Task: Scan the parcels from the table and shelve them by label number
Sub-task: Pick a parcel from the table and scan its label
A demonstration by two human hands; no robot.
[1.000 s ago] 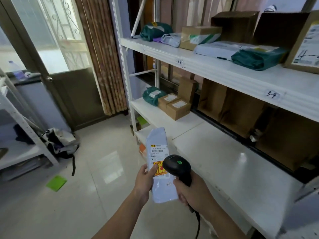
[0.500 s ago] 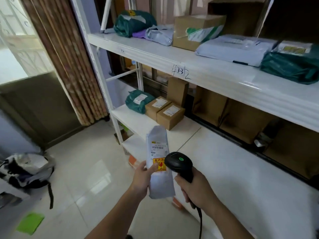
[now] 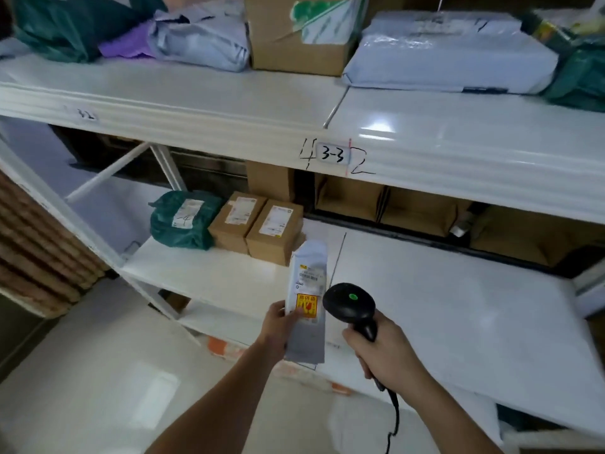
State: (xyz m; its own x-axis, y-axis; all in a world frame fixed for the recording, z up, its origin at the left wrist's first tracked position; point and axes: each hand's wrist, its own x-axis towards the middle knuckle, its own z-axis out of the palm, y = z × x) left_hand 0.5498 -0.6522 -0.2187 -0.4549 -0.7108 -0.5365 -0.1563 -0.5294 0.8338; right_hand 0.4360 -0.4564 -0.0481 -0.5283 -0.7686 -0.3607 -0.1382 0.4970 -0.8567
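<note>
Head view: left hand (image 3: 278, 326) pinches a slim grey plastic mailer parcel (image 3: 307, 299) just beside the black handheld barcode scanner (image 3: 352, 306), whose handle the right hand (image 3: 383, 352) grips.

Parcel storeroom: white metal shelving (image 3: 458, 152) with handwritten number tags (image 3: 331, 155), stocked with labelled brown cardboard boxes (image 3: 274, 231), grey plastic mailers (image 3: 451, 60) and green plastic mailers (image 3: 183, 221), above a pale tiled floor (image 3: 98, 371).
</note>
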